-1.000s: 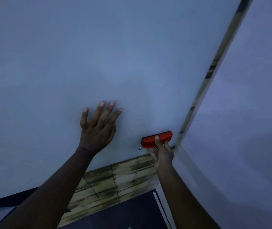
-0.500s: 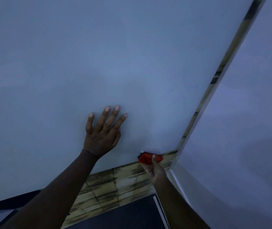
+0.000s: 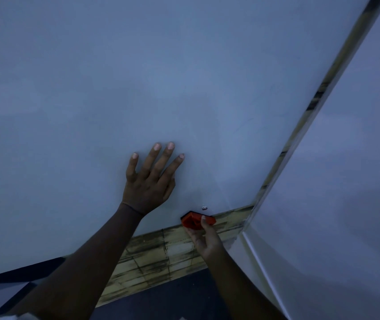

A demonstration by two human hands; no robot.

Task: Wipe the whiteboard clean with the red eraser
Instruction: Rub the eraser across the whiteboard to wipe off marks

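Lower now, red eraser (image 3: 193,221) in right hand (image 3: 204,241), long axis seemingly along whiteboard (image 3: 184,88) bottom.

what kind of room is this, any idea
Probably a classroom or office corner, though little shows. A large whiteboard in a worn wooden frame fills the view, meeting a plain white wall. The right hand holds a red eraser at its lower edge; the left hand rests flat on it.

1 head view, close, facing the whiteboard (image 3: 138,77), tilted toward its lower edge
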